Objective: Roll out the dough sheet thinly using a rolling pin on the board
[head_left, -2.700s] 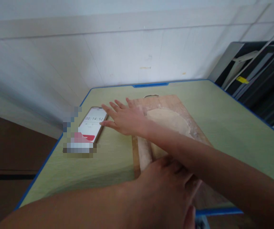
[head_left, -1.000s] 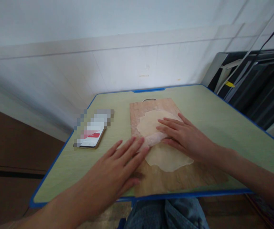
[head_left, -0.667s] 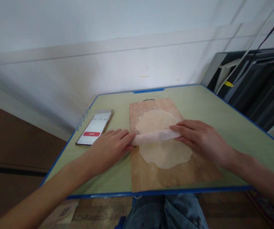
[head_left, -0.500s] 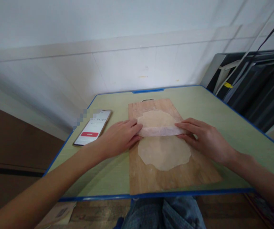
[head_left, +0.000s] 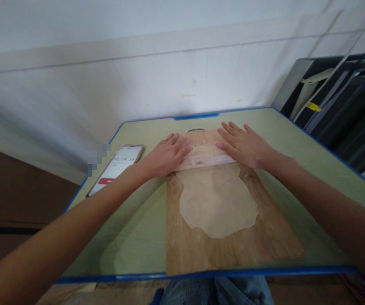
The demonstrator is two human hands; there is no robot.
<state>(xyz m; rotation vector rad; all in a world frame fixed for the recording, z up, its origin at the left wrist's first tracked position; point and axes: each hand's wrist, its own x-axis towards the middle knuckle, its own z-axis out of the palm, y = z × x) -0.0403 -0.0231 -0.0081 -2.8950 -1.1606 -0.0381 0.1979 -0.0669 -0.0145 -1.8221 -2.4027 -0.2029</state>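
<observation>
A thin, pale sheet of dough [head_left: 219, 201] with an uneven edge lies on a wooden board [head_left: 192, 256]. Across its far part rests a whitish, floured rolling pin [head_left: 206, 161]. My left hand [head_left: 167, 156] lies on the pin's left end, palm down, fingers stretched forward. On the right end sits my right hand [head_left: 245, 146], flat with fingers spread. Both hands cover the pin's ends, and a strip of dough shows beyond it.
The board lies on a light green table [head_left: 134, 237] with a blue edge. A phone [head_left: 119, 167] showing a timer lies left of the board, partly behind my left forearm. A white wall [head_left: 157, 84] stands behind; dark panels [head_left: 354, 93] lean at the right.
Both hands and the rolling pin have moved forward, towards the board's far end. My fingers, curled around the pin's ends before, are now stretched out flat over it. More near-side dough shows.
</observation>
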